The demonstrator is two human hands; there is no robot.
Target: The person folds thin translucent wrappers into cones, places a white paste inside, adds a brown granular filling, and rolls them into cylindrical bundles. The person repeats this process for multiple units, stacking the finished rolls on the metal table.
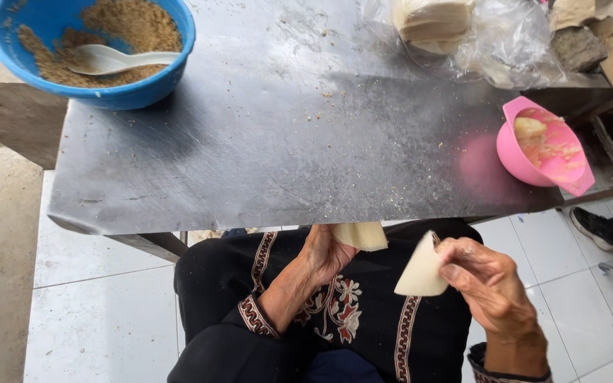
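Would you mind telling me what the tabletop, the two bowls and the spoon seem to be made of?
The tabletop looks like dull sheet metal: grey sheen, bent front edge. The blue bowl and the pink bowl look like glossy moulded plastic, with uniform bright colour. The white spoon seems smooth plastic, though ceramic is possible.

Site: probably a home or small food-prep stall. Evidence: 1 worn metal table (285,142), white tiled floor (101,312), 2 plastic bowls, blue (8,28) and pink (519,159), bagged wrappers (434,21).
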